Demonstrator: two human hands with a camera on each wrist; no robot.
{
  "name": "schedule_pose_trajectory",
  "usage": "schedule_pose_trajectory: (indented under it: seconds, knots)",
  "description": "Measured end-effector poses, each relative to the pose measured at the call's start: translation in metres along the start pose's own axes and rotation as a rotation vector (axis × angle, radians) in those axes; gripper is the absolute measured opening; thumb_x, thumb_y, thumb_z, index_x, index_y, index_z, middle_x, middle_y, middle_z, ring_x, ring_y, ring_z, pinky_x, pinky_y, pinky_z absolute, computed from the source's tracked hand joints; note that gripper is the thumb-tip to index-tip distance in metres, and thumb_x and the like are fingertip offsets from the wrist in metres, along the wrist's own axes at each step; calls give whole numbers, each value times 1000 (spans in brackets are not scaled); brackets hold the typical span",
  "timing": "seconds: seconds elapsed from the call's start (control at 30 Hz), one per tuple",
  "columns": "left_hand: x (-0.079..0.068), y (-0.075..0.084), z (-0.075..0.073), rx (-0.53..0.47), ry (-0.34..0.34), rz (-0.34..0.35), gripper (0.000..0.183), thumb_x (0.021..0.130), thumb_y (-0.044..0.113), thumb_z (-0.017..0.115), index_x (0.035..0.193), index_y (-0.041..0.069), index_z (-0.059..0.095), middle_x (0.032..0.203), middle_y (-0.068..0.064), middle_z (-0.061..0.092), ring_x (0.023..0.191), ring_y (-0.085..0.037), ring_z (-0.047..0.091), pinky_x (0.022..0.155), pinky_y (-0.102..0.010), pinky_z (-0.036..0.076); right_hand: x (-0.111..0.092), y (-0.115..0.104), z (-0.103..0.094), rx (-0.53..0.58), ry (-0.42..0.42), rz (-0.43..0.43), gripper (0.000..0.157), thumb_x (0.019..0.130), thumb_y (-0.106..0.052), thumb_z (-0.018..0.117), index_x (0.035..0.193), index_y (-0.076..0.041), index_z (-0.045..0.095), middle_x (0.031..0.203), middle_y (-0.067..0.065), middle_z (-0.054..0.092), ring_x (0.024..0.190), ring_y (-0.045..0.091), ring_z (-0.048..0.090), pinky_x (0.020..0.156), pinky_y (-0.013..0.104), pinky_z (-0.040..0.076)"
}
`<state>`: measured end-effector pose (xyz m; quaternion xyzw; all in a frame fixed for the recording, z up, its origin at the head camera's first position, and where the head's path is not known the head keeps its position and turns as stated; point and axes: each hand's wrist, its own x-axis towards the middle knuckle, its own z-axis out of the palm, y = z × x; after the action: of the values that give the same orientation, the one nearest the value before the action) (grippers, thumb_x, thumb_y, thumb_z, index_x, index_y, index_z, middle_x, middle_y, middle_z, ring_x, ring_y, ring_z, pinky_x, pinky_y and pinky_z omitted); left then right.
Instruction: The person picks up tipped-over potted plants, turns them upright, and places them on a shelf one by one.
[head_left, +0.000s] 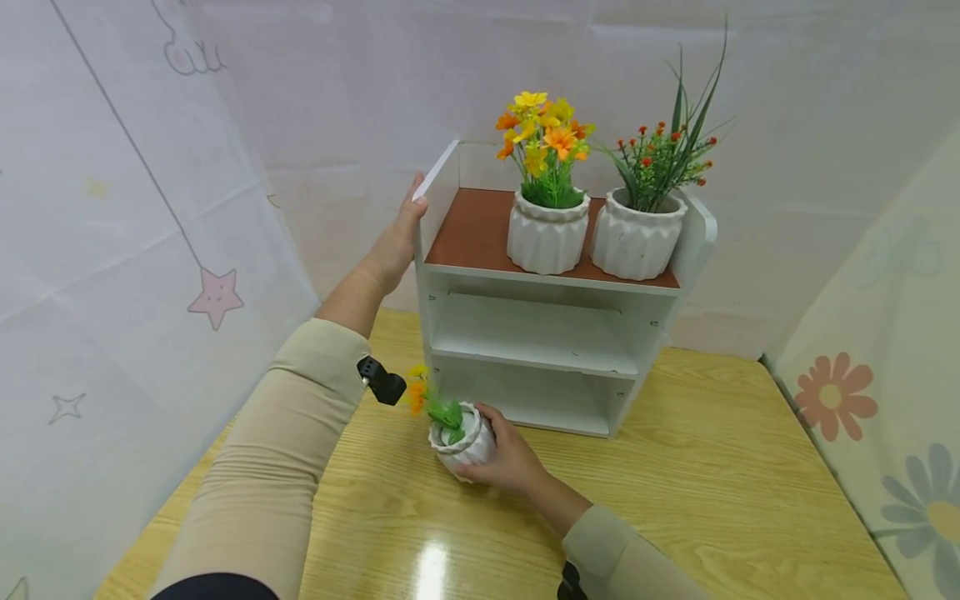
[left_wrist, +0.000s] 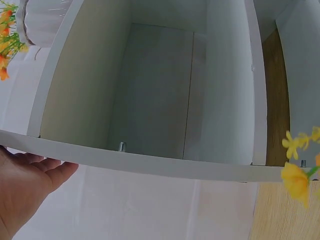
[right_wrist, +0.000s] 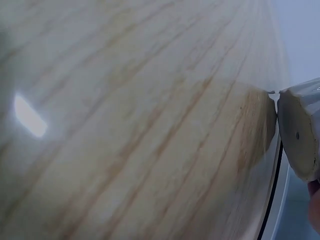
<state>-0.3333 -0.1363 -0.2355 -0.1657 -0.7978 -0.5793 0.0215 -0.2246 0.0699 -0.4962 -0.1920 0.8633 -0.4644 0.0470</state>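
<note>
My right hand [head_left: 510,458] grips a small white flower pot [head_left: 476,446] from its right side, thumb and fingers around it. The pot tilts left, with yellow and orange artificial flowers [head_left: 417,392] and green leaves leaning out of it. Part of its underside [right_wrist: 297,135] shows in the right wrist view, close over the wooden table [right_wrist: 165,125]. My left hand [head_left: 397,242] rests against the outer left side of a small white shelf unit [head_left: 540,333]. In the left wrist view its fingers [left_wrist: 47,165] lie extended along the side panel.
On the shelf's brown top stand two white ribbed pots, one with yellow and orange flowers [head_left: 551,229], one with red-berried sprigs and long grass [head_left: 637,237]. Two white compartments lie below. Pale printed cloth [head_left: 337,100] hangs behind and at both sides of the table.
</note>
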Motion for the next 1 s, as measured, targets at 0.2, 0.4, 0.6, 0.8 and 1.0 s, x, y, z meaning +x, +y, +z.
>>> schedule_pose_trajectory:
  seconds: [0.2,0.4,0.6,0.8,1.0]
  knots:
    - [-1,1,0,0,0,-1,60,101,46,15,157,38,-7,166,7,-9,153,-20,-6,119,-59,1,-5,9,-1,56,4,45,99,69,-32,89,149,-16,32,145,13,47,129,35,49,102,55,43]
    - [0,0,1,-11,1,-1,60,101,46,16,156,40,-7,166,7,-9,153,-20,-5,119,-59,3,-11,15,0,62,34,81,99,69,-33,89,149,-18,31,146,15,46,132,37,47,106,58,40]
    - [0,0,1,-11,-2,-2,60,101,46,15,156,40,-7,166,7,-10,153,-20,-5,119,-59,3,-15,21,2,93,61,64,99,69,-33,89,148,-17,31,145,15,47,134,36,46,108,57,38]
    - [0,0,1,-3,-4,3,60,101,46,14,156,39,-8,166,7,-11,153,-20,-6,119,-60,2,-18,25,4,122,88,52,98,68,-29,90,147,-15,32,145,15,48,135,36,45,109,56,37]
    - [-1,1,0,6,-1,-1,60,101,47,14,156,39,-8,166,7,-10,153,-20,-6,119,-59,2,-21,30,6,139,105,21,97,68,-25,89,146,-13,32,143,14,50,133,35,47,108,55,39]
